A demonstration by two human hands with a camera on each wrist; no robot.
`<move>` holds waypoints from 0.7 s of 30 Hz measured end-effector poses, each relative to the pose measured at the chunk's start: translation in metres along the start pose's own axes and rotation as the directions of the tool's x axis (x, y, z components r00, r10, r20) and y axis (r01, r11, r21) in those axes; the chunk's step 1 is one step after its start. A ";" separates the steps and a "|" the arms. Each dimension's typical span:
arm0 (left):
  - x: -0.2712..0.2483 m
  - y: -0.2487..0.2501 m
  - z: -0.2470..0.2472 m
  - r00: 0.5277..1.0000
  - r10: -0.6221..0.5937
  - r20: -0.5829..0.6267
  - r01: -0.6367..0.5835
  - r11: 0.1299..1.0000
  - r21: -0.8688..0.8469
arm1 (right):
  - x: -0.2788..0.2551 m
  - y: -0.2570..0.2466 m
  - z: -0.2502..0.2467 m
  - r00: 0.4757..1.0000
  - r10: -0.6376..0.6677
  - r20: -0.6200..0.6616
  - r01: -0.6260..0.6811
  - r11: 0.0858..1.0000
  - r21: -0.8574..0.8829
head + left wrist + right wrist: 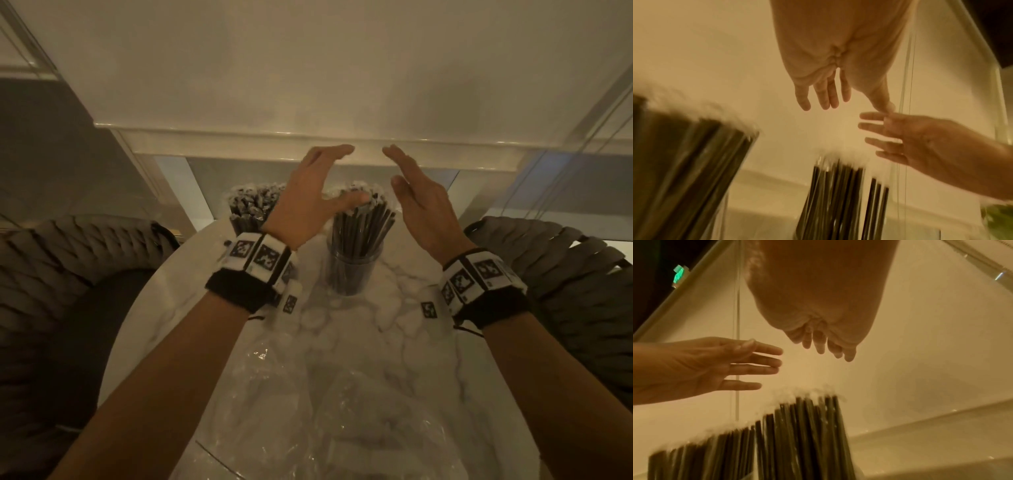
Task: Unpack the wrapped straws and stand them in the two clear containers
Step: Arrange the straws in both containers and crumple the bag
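Two clear containers stand at the far side of the marble table (404, 346). The right container (352, 270) holds a bundle of dark wrapped straws (363, 222) with white paper tips. The left container's straws (251, 202) show behind my left wrist. My left hand (315, 192) and right hand (418, 198) hover above the right bundle, palms facing each other, fingers straight, holding nothing. The left wrist view shows both bundles (840, 194), (684, 170) below my left hand (830, 91) and my right hand (910, 138) across from it. The right wrist view shows the straws (801, 434) under my right hand (828, 344).
Crumpled clear plastic wrapping (308, 411) lies on the near part of the table. Woven dark chairs stand at the left (68, 274) and right (565, 274). A pale window blind (308, 68) with a sill runs behind the containers.
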State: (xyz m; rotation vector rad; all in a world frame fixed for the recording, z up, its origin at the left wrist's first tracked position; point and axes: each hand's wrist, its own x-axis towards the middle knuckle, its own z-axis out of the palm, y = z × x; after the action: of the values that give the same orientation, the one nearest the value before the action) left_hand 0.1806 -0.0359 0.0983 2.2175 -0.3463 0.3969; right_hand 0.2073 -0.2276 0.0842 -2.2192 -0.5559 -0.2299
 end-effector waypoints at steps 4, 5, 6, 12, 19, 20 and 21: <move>-0.045 -0.002 -0.053 0.919 -0.084 -0.385 0.045 0.993 -0.109 | -0.005 -0.037 0.001 0.946 -0.164 -0.279 0.180 0.983 0.032; -0.060 -0.010 -0.064 0.878 -0.140 -0.458 0.083 0.986 -0.141 | -0.008 -0.047 0.010 0.940 -0.166 -0.297 0.194 0.979 0.068; -0.074 -0.021 -0.071 0.831 -0.212 -0.514 0.142 0.975 -0.174 | -0.011 -0.056 0.021 0.945 -0.157 -0.287 0.191 0.977 0.093; -0.133 -0.083 -0.063 0.687 -0.612 -0.392 0.563 0.789 -0.246 | -0.025 -0.069 0.114 0.997 -0.001 0.082 -0.011 0.990 0.142; -0.118 -0.088 -0.033 0.810 -0.500 -0.306 0.473 0.866 -0.164 | -0.021 -0.067 0.149 0.990 0.109 0.088 -0.125 0.971 0.205; -0.114 -0.088 -0.033 0.826 -0.468 -0.314 0.454 0.883 -0.121 | -0.019 -0.066 0.148 0.992 0.104 0.075 -0.117 0.974 0.196; -0.110 -0.087 -0.034 0.846 -0.429 -0.317 0.430 0.900 -0.070 | -0.017 -0.067 0.145 0.994 0.092 0.055 -0.101 0.979 0.179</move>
State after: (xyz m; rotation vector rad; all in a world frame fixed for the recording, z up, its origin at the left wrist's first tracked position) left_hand 0.1076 0.0565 0.0145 2.1053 0.3304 0.5037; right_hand 0.1587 -0.0849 0.0299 -2.0720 -0.4734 -0.0737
